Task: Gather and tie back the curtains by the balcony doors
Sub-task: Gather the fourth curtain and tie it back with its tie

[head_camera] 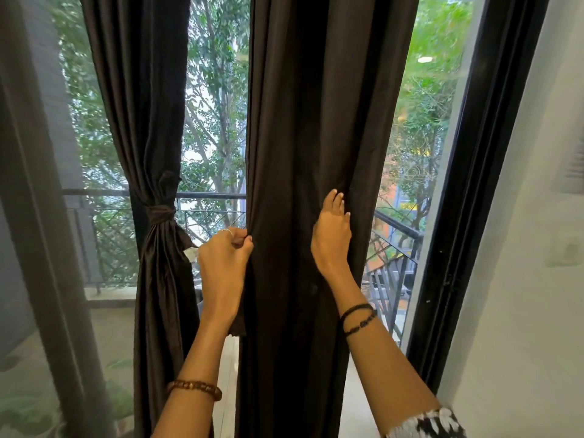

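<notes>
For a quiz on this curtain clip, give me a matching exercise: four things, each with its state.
Things:
1. left curtain
2. right curtain
3. left hand
4. right hand

States:
A. hangs loose, untied
B. pinches a curtain edge
C. knotted at the middle
D. fingers pushed into a fold

Pairs: 1-C, 2-A, 3-B, 4-D

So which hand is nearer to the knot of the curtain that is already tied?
The left hand. It pinches the left edge of the loose curtain, just right of and slightly below the knot. The right hand lies on the loose curtain's right side, farther from it.
</notes>
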